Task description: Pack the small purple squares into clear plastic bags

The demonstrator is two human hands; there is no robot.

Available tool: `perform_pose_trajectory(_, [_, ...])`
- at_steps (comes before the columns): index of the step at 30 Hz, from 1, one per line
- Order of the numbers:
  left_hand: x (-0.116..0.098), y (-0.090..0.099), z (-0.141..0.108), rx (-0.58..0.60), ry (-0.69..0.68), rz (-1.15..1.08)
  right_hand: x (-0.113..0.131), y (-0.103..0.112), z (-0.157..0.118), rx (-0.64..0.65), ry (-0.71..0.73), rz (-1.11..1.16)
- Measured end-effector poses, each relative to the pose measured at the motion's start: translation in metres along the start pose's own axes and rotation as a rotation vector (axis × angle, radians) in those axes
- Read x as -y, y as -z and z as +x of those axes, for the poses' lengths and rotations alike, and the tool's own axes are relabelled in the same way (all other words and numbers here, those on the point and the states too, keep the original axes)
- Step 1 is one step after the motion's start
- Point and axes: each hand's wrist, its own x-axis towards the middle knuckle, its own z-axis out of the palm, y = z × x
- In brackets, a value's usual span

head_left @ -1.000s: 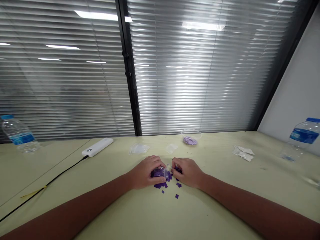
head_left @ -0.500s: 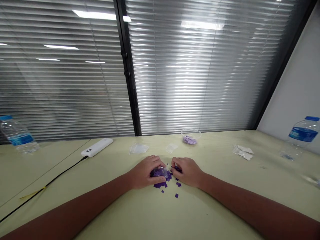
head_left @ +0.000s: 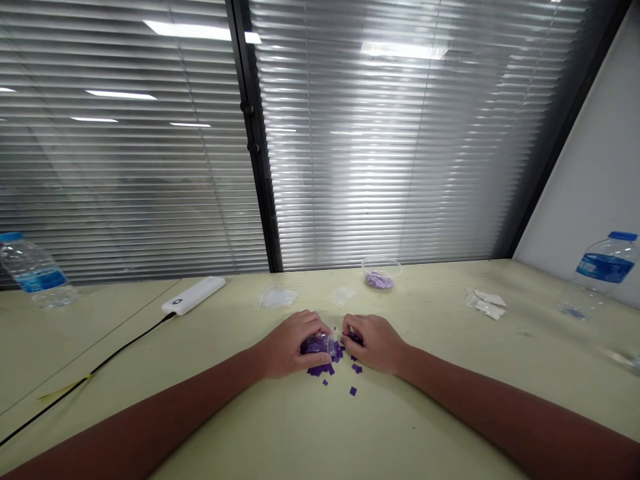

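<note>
1. Clamped on a clear bag [head_left: 317, 345], half hidden: left grip [head_left: 289, 345].
2. Curled beside the bag, hold unclear: right grip [head_left: 376, 344].
3. Uncountable around both, lower centre: purple squares [head_left: 320, 370] on the surface [head_left: 280, 427].
4. Two water bottles [head_left: 35, 272] [head_left: 604, 268], at far left and right.
</note>
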Motion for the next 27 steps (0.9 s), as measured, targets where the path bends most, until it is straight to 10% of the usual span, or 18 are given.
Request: perform_pose_trajectory(27, [0.0008,-0.0004,0.0003,0.008,-0.001,-0.018,0.0018,0.0020,0.0003,0.016,-0.007,-0.007])
